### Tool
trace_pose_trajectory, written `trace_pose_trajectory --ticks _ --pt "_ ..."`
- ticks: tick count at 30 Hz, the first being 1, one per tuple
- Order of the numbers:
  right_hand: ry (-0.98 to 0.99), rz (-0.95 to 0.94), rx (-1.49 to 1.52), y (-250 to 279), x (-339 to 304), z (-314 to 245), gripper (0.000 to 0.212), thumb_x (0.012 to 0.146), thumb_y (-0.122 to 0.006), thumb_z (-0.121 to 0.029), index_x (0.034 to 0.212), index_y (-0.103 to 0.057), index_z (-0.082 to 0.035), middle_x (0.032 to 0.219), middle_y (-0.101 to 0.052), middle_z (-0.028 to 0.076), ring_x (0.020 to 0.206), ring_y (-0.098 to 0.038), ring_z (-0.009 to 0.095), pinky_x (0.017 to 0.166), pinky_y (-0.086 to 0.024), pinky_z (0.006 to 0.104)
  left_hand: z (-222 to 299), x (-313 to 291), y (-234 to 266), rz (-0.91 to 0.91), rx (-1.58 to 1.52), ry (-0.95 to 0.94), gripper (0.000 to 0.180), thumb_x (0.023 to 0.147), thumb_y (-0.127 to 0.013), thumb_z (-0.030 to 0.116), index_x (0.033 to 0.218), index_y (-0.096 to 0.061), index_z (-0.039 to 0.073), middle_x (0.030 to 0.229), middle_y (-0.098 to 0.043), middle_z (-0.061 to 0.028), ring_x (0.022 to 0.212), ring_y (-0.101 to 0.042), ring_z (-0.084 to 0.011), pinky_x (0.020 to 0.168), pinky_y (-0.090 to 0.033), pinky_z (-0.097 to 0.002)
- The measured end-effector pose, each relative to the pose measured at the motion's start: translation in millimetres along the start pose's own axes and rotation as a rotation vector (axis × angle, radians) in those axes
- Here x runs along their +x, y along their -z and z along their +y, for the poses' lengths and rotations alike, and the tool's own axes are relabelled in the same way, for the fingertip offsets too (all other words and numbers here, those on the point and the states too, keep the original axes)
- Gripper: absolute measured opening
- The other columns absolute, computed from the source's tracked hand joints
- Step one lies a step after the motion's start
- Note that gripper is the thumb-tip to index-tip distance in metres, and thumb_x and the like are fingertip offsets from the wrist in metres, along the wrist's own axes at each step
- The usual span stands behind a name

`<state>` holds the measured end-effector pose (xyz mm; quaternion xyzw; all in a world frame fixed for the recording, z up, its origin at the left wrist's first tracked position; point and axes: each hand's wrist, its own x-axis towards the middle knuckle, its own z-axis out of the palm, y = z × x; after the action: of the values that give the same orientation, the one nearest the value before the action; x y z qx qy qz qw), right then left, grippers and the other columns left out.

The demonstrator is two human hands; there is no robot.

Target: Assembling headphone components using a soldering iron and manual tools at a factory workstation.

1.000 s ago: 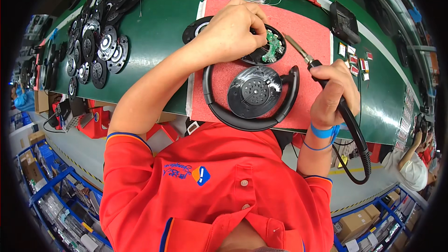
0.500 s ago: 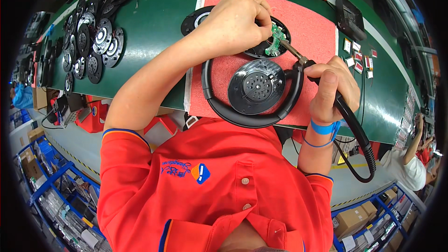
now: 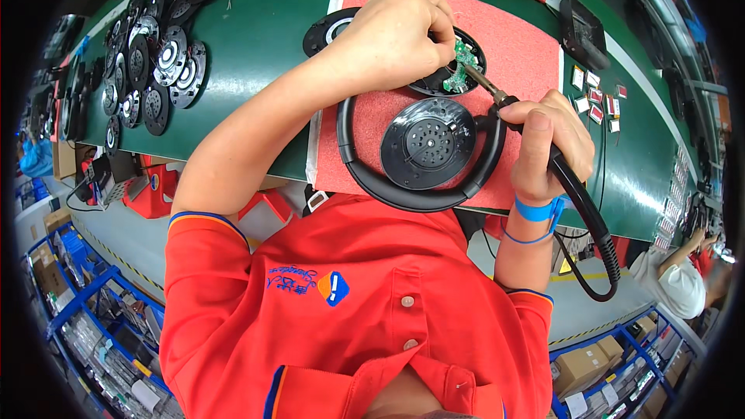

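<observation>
Green circuit board (image 3: 464, 57) lies uncovered in the far cup (image 3: 429, 91), right hand (image 3: 555, 140) gripping soldering iron (image 3: 570, 180) at it, left hand (image 3: 400, 37) pinching something hidden.

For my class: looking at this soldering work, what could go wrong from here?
The tip of the soldering iron sits close to the left hand, so a slip might burn it.
The tip touches or nearly touches the green circuit board; lingering there might overheat it.
The black headband lies near the iron, so a careless sweep might mark it.
</observation>
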<state>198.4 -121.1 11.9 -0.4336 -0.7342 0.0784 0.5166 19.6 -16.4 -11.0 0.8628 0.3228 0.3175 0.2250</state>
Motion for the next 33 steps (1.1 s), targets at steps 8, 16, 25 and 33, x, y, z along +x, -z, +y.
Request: trace_pose_trajectory --ticks 8,16,25,33 --pt "0.005 -0.016 -0.009 1 0 -1 0.026 0.087 -0.051 -0.009 0.067 -0.06 0.006 0.06 -0.059 0.011 0.049 -0.043 0.015 0.045 -0.031 0.0276 5 0 5 -0.099 -0.002 0.071 0.009 0.069 -0.067 0.009 0.072 -0.068 0.001 0.092 -0.063 -0.0076 0.093 -0.055 -0.0241 0.092 -0.038 -0.0344" --pt "-0.001 0.049 0.007 3 -2 1 0.036 0.09 -0.049 -0.017 0.064 -0.059 0.006 0.058 -0.058 0.012 0.05 -0.044 0.015 0.047 -0.03 0.0268 4 0 5 -0.104 0.013 0.066 0.009 0.069 -0.067 0.01 0.073 -0.068 0.001 0.092 -0.063 -0.0083 0.094 -0.055 -0.024 0.09 -0.039 -0.0341" --pt "-0.024 0.038 0.014 5 -2 0 0.035 0.09 -0.05 -0.016 0.064 -0.059 0.006 0.058 -0.058 0.011 0.05 -0.044 0.015 0.046 -0.031 0.0269 -1 9 13 -0.261 -0.076 0.062 0.01 0.072 -0.068 0.011 0.075 -0.068 0.001 0.092 -0.062 -0.0078 0.096 -0.054 -0.0238 0.092 -0.038 -0.0346" --pt "-0.009 0.032 0.011 2 -2 0 0.032 0.089 -0.05 -0.013 0.064 -0.059 0.006 0.057 -0.058 0.011 0.049 -0.045 0.016 0.046 -0.033 0.0278 3 10 16 -0.308 -0.063 0.076 0.011 0.073 -0.068 0.012 0.077 -0.068 0.002 0.095 -0.061 -0.0084 0.1 -0.052 -0.0255 0.093 -0.037 -0.0352"
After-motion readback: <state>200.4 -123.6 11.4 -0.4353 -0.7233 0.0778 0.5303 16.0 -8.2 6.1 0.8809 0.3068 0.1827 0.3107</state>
